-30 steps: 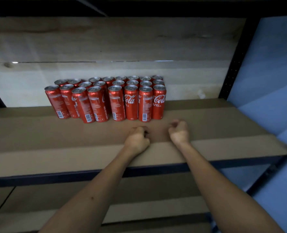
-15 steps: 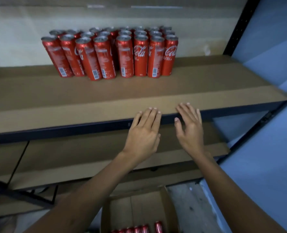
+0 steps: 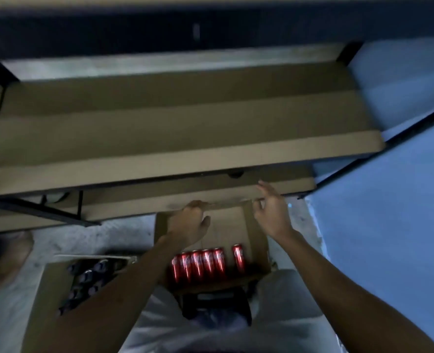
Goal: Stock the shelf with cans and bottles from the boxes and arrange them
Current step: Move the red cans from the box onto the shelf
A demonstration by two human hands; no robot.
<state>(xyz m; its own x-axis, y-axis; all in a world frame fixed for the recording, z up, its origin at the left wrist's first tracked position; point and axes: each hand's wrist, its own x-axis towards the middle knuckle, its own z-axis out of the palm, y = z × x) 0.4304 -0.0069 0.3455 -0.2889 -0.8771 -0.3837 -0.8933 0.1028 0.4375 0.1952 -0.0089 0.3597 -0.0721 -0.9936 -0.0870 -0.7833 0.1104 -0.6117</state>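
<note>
Blue walls [image 3: 394,238] close in on my right, and the dark-framed shelf [image 3: 185,138] fills most of what I see, its brown boards bare at this level, presumably because the stock goes on a higher tier that is out of sight from this angle. Below it, on the pale floor [image 3: 124,235], sits the open cardboard box [image 3: 255,235] I am reaching into, set right between my knees so the cans are a short lift away. To its left a second box [image 3: 58,278] holds dark-topped bottles [image 3: 88,278], too blurred to read. My left hand [image 3: 189,226] hangs over the open box with fingers loosely curled, holding nothing; my right hand [image 3: 272,212] is spread and empty above the far right corner, fingers relaxed. Both look poised to drop onto the red cans [image 3: 203,262], which stand in a row against the near wall of the box, one set slightly apart on the right. I judge the next grab is one can per hand.
</note>
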